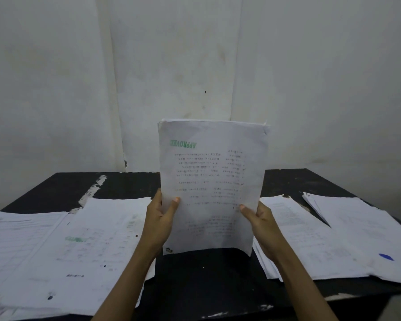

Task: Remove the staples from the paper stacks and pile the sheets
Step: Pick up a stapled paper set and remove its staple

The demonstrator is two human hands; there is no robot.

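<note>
A stack of printed sheets (212, 181) stands upright over the middle of the black table (208, 281), its text upside down with a green "APPROVED" stamp near the top left. My left hand (161, 218) grips the stack's left edge, thumb on the front. My right hand (258, 220) grips its right edge the same way. The top right corner of the stack looks frayed; I cannot make out a staple. A dark mark sits at its lower left corner.
Loose and piled sheets (83, 249) cover the table's left side. Two more paper piles (306, 237) lie on the right, one (366, 237) with a blue mark. A pale wall stands behind the table.
</note>
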